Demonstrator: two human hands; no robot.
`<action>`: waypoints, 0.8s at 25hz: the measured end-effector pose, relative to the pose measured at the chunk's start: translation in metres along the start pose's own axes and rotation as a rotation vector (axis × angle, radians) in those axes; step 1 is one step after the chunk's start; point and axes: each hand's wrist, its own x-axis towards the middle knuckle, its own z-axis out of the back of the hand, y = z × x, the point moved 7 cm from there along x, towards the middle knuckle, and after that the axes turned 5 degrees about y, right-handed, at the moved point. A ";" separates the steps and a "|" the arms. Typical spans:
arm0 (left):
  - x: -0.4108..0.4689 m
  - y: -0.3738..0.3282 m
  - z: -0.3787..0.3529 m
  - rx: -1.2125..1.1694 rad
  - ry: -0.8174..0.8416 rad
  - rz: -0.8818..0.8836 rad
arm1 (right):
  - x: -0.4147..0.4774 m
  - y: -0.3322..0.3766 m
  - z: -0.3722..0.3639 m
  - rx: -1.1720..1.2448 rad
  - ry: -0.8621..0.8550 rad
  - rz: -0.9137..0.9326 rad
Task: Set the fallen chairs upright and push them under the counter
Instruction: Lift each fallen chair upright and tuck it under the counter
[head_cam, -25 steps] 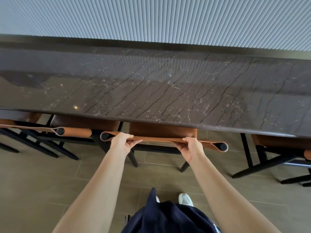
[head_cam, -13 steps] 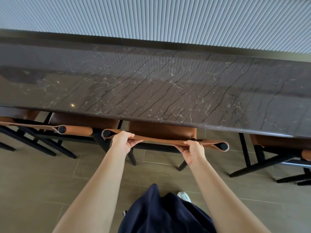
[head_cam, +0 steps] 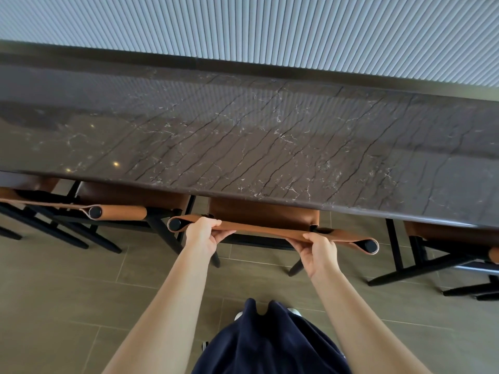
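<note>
Hands grip the chair's leather backrest (head_cam: 266,230), left hand (head_cam: 203,236) and right hand (head_cam: 318,251) apart; we push evenly, keeping it square under the marble counter (head_cam: 243,136).

We note: counter (head_cam: 270,136), glossy dark veined stone; chair (head_cam: 264,215), smooth tan leather on matt black frame; floor (head_cam: 67,292), matt tile.

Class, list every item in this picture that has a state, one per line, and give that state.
Middle chair: upright, seat partly under the counter, backrest gripped.
Left chair: upright, seat partly under the counter.
Right chair: upright, seat partly under the counter.
Left hand: closed on the backrest.
Right hand: closed on the backrest.
Counter: bare.
</note>
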 end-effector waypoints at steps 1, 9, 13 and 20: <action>0.001 -0.002 0.000 0.005 0.000 0.000 | 0.001 0.000 -0.003 -0.006 0.003 -0.006; -0.007 -0.007 0.004 0.095 0.024 0.028 | -0.013 -0.010 0.003 -0.055 0.006 0.016; -0.017 0.003 0.007 0.107 0.042 0.042 | -0.020 -0.016 0.023 -0.045 0.014 0.036; -0.025 0.011 -0.003 0.004 0.004 0.004 | -0.009 0.002 0.018 -0.059 0.049 0.030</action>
